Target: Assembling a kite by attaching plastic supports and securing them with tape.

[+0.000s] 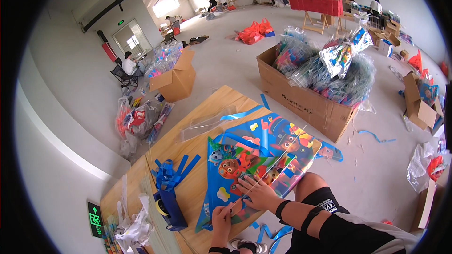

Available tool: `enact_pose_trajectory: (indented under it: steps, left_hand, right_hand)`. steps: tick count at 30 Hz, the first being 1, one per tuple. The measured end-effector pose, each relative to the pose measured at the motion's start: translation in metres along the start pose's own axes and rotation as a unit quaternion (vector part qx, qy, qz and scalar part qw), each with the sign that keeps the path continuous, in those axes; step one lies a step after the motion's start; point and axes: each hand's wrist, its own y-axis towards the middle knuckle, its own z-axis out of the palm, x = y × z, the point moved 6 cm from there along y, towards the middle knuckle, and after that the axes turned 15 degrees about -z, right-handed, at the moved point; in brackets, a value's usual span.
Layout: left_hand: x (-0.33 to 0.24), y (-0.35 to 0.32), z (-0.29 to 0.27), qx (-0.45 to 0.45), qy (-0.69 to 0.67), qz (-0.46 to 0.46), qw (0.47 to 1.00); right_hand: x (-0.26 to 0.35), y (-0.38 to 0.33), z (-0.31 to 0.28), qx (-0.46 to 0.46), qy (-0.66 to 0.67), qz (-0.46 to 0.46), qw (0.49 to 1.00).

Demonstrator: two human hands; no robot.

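Observation:
A blue triangular kite (225, 174) printed with cartoon animals lies across the wooden table, with a clear shiny plastic sheet (294, 175) over its right part. My left hand (221, 217) is closed, pinching at the kite's near edge, where a thin pale line runs up to the right. My right hand (256, 193) lies on the print, fingers stretched out and palm down, just right of the left hand. Shiny blue ribbon (264, 140) crosses the upper part of the kite. Part of the kite is hidden under my hands.
A blue tape dispenser (175, 214) and a blue ribbon bundle (168, 175) sit on the wooden table (197, 148). Clear plastic strips (200, 129) lie at its far side. Beyond stands a large cardboard box (301, 96) of bagged goods. Several people sit farther off.

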Motion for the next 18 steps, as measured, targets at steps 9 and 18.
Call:
enact_pose_trajectory:
  steps: [9, 18]
  left_hand:
    - [0.003, 0.002, -0.002, -0.017, -0.005, -0.011, 1.0]
    - [0.004, -0.012, -0.037, 0.008, 0.119, 0.04, 0.992]
  right_hand:
    - [0.0, 0.004, -0.001, -0.015, 0.001, -0.009, 1.0]
    - [0.0, 0.002, -0.004, -0.024, -0.008, -0.016, 1.0]
